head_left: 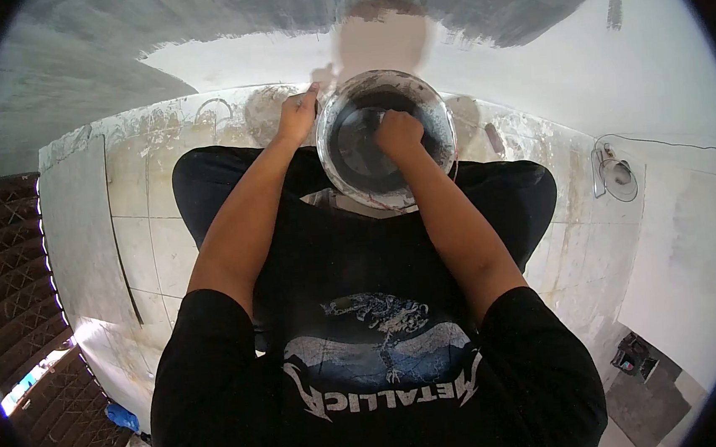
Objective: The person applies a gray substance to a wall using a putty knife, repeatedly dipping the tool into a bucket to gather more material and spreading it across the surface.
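A bucket with a smeared pale rim stands between my knees, close to the wall. Wet dark grey paint or slurry lies inside it. My right hand reaches over the rim into the bucket, its fingers closed in a fist. Whatever it grips is hidden below the hand. Just outside the bucket's left rim is my left hand, fingers curled and one digit pointing toward the wall. I cannot make out what, if anything, it holds.
Ahead rises a wall, partly coated in grey. A grey board lies on the tiled floor at left, near a brown slatted shutter. To the right stands a small fan with a cable. Dark items sit at lower right.
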Demonstrator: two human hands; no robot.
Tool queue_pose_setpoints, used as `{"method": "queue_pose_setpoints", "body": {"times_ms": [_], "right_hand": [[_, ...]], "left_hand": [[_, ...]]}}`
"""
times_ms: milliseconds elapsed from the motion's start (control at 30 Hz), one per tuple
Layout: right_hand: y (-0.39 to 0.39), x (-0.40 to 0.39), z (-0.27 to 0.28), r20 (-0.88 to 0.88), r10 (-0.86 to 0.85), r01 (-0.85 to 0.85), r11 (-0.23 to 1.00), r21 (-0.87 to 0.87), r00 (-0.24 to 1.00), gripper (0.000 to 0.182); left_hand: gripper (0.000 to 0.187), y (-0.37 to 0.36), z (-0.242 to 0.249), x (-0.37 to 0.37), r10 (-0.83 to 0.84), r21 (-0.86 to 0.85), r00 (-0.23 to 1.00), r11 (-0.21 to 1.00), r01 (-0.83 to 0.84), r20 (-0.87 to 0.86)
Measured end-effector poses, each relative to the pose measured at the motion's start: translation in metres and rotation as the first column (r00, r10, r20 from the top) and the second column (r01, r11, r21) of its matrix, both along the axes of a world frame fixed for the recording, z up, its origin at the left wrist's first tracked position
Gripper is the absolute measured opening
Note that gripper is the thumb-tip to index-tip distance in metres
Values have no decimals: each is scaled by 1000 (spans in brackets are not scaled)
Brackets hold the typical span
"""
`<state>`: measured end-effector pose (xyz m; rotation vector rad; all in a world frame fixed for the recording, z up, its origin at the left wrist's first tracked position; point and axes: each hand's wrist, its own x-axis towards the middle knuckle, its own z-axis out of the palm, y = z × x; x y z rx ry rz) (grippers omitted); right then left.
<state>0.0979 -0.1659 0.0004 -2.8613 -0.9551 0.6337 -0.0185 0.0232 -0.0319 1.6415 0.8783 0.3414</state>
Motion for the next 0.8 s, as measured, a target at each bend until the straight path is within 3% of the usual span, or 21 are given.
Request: {"method": "queue_pose_setpoints", "body": {"times_ms": [100,200,400,500,667,800], "right_hand": [[4,-2,20,-44,-48,45,997,-70,998,26],[-1,-1,19,11,55,-54,998,-41,998,27],[-4,-7,-16,-23,18,-15,993,119,1000,26],[-1,-3,-5,-65,4,-1,999,38,998,30],[-1,3,3,-78,-25,28,999,43,997,32],[0,3,9,-63,-56,58,998,26,996,29]], "left_hand": [[61,1,0,0,20,-21,1000,1000,-20,3],[61,1,-1,-1,19,-38,1000,999,-19,7],[63,-1,0,-2,9,-44,1000,999,-9,-2],[63,3,-3,1,26,-48,1000,998,-26,-3],[52,0,10,-2,43,-113,998,992,-47,-36],[54,0,7,0,43,-114,999,993,-45,-21]]}}
